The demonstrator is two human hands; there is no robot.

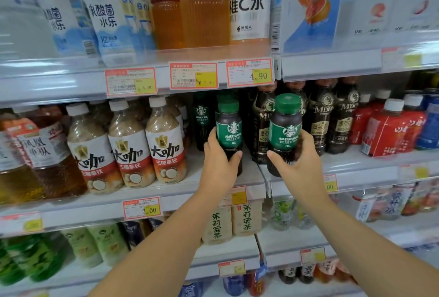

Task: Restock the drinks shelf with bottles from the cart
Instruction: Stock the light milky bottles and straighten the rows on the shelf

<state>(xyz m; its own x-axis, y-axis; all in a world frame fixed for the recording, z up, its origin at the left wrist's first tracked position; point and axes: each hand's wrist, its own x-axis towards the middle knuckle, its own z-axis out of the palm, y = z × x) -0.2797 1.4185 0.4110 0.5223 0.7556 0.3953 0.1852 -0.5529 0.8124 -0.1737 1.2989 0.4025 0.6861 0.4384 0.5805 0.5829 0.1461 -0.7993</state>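
Each of my hands holds a dark Americano coffee bottle with a green cap and green label at the middle shelf [251, 185]. My left hand [219, 161] grips the lower part of the left bottle [229, 128], which stands on the shelf in front of more green-capped coffee bottles [202, 116]. My right hand [300, 156] grips the right bottle [286, 128] near the shelf's front edge, in front of dark brown coffee bottles [320, 116]. The cart is out of view.
White-capped latte bottles [166, 140] stand left of my left hand, red-labelled bottles [389, 128] to the far right. The shelf above carries white and orange drinks behind price tags [249, 72]. Lower shelves hold tea bottles [218, 225].
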